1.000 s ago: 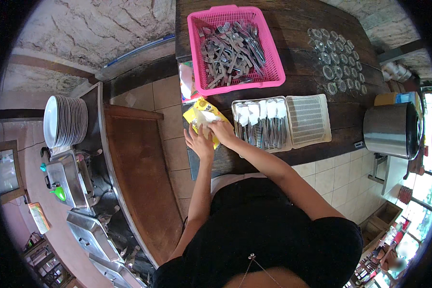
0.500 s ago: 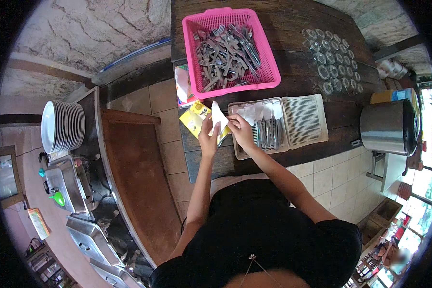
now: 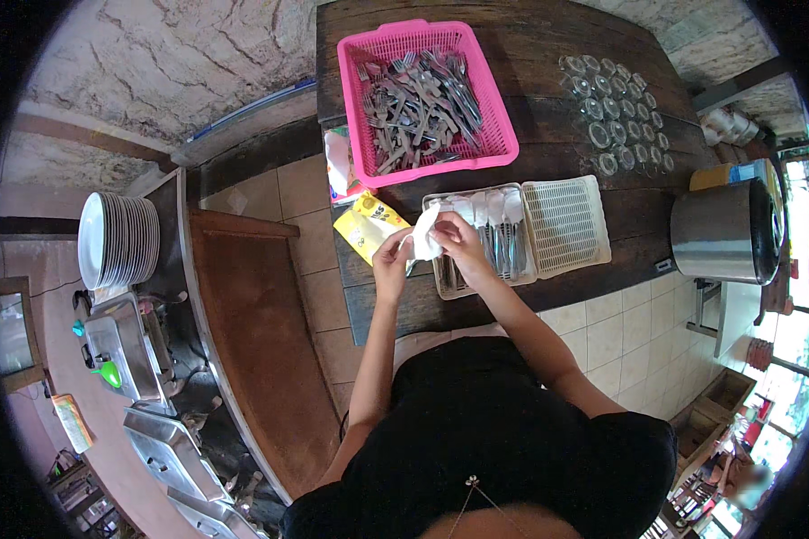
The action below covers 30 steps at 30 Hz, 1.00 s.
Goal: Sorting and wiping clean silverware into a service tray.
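Note:
My left hand [image 3: 391, 265] and my right hand [image 3: 459, 241] are closed on a white paper napkin [image 3: 425, 234], held up over the table's near edge. The napkin is folded or bunched between the fingers; whether cutlery lies inside it cannot be seen. Beside my left hand lies a yellow packet [image 3: 361, 235]. Just right of my right hand is a pale plastic tray [image 3: 532, 260], where several pieces of cutlery [image 3: 503, 244] lie in rows with white napkins [image 3: 496, 205] around their far ends.
A pink basket [image 3: 500, 162] heaped with loose forks and knives stands at the back. Next to the tray is an off-white slotted basket or lid [image 3: 568, 225]. Upturned glasses [image 3: 620, 133] stand farther right, near a large steel pot [image 3: 719, 234]. Stacked white plates [image 3: 108, 241] are at left.
The napkin, a raised pointed fold before, is now bunched more tightly between both hands. My right hand has turned and moved slightly right. The hands have come slightly lower.

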Each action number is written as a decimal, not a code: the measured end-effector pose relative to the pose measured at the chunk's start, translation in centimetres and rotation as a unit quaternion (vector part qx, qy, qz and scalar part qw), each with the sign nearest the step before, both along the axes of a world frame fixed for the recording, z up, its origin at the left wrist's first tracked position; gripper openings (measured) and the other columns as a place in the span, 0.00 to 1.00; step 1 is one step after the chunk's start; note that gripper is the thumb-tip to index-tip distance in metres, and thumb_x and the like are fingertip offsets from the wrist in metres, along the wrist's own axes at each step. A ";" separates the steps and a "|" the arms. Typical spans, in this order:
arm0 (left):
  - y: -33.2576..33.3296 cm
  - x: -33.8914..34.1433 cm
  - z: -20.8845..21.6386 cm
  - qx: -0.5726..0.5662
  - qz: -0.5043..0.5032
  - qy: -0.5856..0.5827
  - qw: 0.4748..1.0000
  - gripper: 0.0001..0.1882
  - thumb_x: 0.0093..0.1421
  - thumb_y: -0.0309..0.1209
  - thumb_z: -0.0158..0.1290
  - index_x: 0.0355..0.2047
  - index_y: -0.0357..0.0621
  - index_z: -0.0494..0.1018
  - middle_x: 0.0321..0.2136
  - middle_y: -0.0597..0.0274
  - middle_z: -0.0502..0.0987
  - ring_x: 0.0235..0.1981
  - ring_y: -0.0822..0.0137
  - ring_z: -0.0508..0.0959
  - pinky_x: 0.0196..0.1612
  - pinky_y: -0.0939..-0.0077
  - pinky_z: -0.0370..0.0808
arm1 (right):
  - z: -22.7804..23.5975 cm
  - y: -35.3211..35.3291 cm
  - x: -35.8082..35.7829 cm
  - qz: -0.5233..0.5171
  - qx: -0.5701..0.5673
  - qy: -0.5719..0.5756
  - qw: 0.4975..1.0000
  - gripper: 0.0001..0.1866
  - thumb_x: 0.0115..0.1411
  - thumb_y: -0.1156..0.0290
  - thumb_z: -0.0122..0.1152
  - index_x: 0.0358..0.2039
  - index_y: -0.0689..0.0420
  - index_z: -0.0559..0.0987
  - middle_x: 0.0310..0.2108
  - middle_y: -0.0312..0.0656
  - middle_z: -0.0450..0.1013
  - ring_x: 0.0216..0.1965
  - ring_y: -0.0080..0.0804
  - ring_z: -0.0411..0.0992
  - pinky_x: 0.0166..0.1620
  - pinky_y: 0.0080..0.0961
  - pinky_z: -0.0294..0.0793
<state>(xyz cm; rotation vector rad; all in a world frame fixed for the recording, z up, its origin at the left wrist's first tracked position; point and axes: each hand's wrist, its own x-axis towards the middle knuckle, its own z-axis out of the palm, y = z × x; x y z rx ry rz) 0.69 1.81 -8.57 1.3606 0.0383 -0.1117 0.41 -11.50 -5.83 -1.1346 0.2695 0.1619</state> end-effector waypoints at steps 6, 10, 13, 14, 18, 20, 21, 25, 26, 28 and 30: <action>0.7 -0.1 1.9 -0.104 -0.093 0.130 0.982 0.16 0.57 0.37 0.39 0.31 0.37 0.70 0.32 0.65 0.70 0.32 0.76 0.69 0.35 0.83 0.66 | -0.2 -0.7 0.1 0.028 -0.074 -0.082 0.994 0.07 0.47 0.75 0.55 0.27 0.60 0.69 0.24 0.31 0.65 0.27 0.15 0.62 0.31 0.13 0.62; 0.6 0.3 1.9 -0.025 -0.080 0.070 0.994 0.08 0.52 0.27 0.46 0.30 0.36 0.71 0.29 0.64 0.72 0.30 0.77 0.70 0.34 0.84 0.66 | -0.6 -1.0 0.0 0.017 -0.051 -0.060 0.997 0.06 0.49 0.74 0.54 0.27 0.60 0.68 0.25 0.32 0.64 0.29 0.16 0.62 0.33 0.13 0.61; 0.3 0.6 2.7 -0.027 -0.048 0.051 0.997 0.09 0.47 0.18 0.49 0.31 0.35 0.71 0.27 0.63 0.72 0.28 0.77 0.71 0.34 0.84 0.67 | -0.2 -0.5 0.2 -0.032 -0.072 -0.047 0.996 0.09 0.51 0.71 0.52 0.31 0.61 0.66 0.29 0.35 0.64 0.31 0.18 0.62 0.35 0.14 0.61; 0.2 0.7 2.7 -0.004 -0.031 0.048 0.998 0.09 0.47 0.18 0.49 0.31 0.35 0.71 0.27 0.63 0.73 0.29 0.76 0.71 0.34 0.84 0.68 | 0.1 -0.2 0.2 -0.078 -0.106 -0.052 0.990 0.11 0.52 0.70 0.50 0.33 0.61 0.64 0.31 0.37 0.63 0.32 0.20 0.62 0.36 0.16 0.61; -0.8 0.5 4.7 0.137 0.041 -0.001 0.990 0.10 0.45 0.17 0.51 0.31 0.35 0.71 0.25 0.62 0.73 0.26 0.76 0.71 0.30 0.85 0.69 | -2.4 0.3 -0.3 -0.088 -0.168 -0.085 0.978 0.12 0.53 0.67 0.48 0.33 0.59 0.59 0.35 0.41 0.61 0.37 0.28 0.62 0.40 0.21 0.61; -0.7 0.5 5.2 0.214 0.061 -0.060 0.973 0.10 0.44 0.17 0.51 0.31 0.35 0.70 0.23 0.62 0.72 0.23 0.76 0.71 0.26 0.85 0.69 | -2.0 1.0 -0.3 -0.031 -0.129 -0.066 0.989 0.12 0.52 0.69 0.50 0.31 0.58 0.59 0.34 0.40 0.61 0.34 0.24 0.64 0.32 0.17 0.66; -0.6 0.6 5.4 0.214 0.062 -0.060 0.973 0.10 0.44 0.17 0.51 0.31 0.35 0.70 0.23 0.62 0.72 0.23 0.76 0.71 0.26 0.85 0.69 | -0.4 1.3 -0.3 -0.014 -0.088 -0.020 0.996 0.11 0.52 0.70 0.51 0.31 0.58 0.60 0.32 0.40 0.62 0.33 0.22 0.64 0.28 0.15 0.67; -0.1 1.0 5.4 0.164 0.078 -0.028 0.983 0.11 0.46 0.19 0.50 0.32 0.35 0.70 0.24 0.64 0.72 0.24 0.78 0.71 0.27 0.86 0.69 | -1.8 0.1 0.2 0.003 -0.085 -0.012 0.996 0.10 0.50 0.71 0.52 0.30 0.57 0.61 0.29 0.37 0.64 0.29 0.18 0.65 0.22 0.11 0.67; 0.3 1.1 5.2 0.134 0.100 -0.011 0.986 0.10 0.46 0.19 0.50 0.33 0.35 0.69 0.24 0.65 0.71 0.24 0.78 0.70 0.27 0.86 0.68 | -1.6 -0.2 0.5 -0.029 -0.079 -0.005 0.996 0.09 0.50 0.72 0.52 0.30 0.57 0.62 0.28 0.36 0.65 0.28 0.18 0.65 0.22 0.12 0.67; 1.2 1.4 5.1 0.099 0.101 0.012 0.990 0.09 0.48 0.20 0.50 0.32 0.35 0.69 0.24 0.67 0.71 0.25 0.79 0.70 0.28 0.87 0.68 | -1.1 -0.9 0.7 -0.095 -0.021 -0.010 0.995 0.08 0.50 0.72 0.51 0.29 0.56 0.64 0.27 0.34 0.65 0.25 0.18 0.65 0.22 0.13 0.66; 2.3 1.4 4.2 0.085 0.103 0.017 0.991 0.09 0.48 0.20 0.50 0.32 0.35 0.70 0.24 0.67 0.71 0.26 0.79 0.70 0.29 0.87 0.67 | -0.1 -1.6 1.1 -0.084 0.000 -0.018 0.996 0.08 0.50 0.72 0.51 0.29 0.56 0.64 0.27 0.33 0.65 0.25 0.18 0.65 0.22 0.13 0.66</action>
